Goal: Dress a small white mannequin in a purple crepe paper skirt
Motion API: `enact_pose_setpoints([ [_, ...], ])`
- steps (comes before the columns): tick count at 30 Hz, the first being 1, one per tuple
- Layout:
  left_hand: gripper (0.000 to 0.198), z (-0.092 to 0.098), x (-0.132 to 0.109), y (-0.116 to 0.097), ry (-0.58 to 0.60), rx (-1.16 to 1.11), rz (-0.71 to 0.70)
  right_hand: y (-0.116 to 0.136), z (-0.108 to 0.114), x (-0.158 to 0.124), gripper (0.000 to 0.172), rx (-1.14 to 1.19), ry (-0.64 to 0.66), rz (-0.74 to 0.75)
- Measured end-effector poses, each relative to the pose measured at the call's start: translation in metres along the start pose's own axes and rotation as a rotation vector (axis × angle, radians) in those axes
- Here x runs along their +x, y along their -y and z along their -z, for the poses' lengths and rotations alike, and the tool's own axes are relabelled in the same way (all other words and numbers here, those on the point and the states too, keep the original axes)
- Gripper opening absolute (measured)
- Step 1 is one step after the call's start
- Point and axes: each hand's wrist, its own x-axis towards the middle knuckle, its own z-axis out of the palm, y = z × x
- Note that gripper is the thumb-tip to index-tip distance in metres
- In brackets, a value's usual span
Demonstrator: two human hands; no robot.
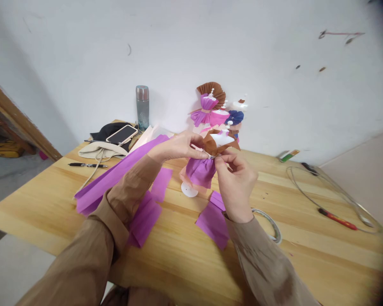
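Note:
A small white dress form (222,139) is tilted between my hands, its round white base (189,190) toward me. It wears a brown paper top (212,144) and a purple crepe paper skirt (200,172) over a peach layer. My left hand (181,146) pinches the waist of the skirt from the left. At the right side of the waist, my right hand (236,176) has thumb and index finger pressed together on the gathered paper. Purple crepe paper pieces (147,216) lie below my left forearm, and another purple piece (212,221) lies beside my right wrist.
Several dressed mini forms (207,104) stand by the wall. A thermos (142,108), a phone (122,134) on dark cloth, a pen (87,165) and a long purple paper roll (121,174) are on the left. A tape roll (276,229), cable and red-handled tool (338,219) lie right.

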Motion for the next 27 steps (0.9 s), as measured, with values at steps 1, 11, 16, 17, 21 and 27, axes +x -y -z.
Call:
enact_pose_setpoints([
  [1,0.029,0.0,0.0,-0.001,0.007,-0.007,-0.005,0.0,0.0,0.0,0.011,0.005,0.003,-0.004],
  [11,0.029,-0.002,-0.001,-0.007,-0.012,0.096,-0.017,0.0,0.0,-0.001,0.011,-0.002,0.005,0.008],
  [16,0.025,-0.008,0.001,-0.003,-0.135,0.173,0.009,0.001,0.0,-0.001,0.012,-0.008,0.005,0.015],
  [17,0.023,-0.009,0.001,-0.003,-0.151,0.18,0.016,0.001,0.0,-0.001,0.012,-0.009,0.005,0.019],
  [21,0.017,-0.011,0.002,-0.004,-0.181,0.183,-0.003,0.001,0.0,-0.001,0.011,-0.018,-0.006,0.037],
  [27,0.018,-0.014,0.003,-0.003,-0.175,0.125,-0.009,-0.002,0.002,-0.002,0.013,0.019,0.005,0.032],
])
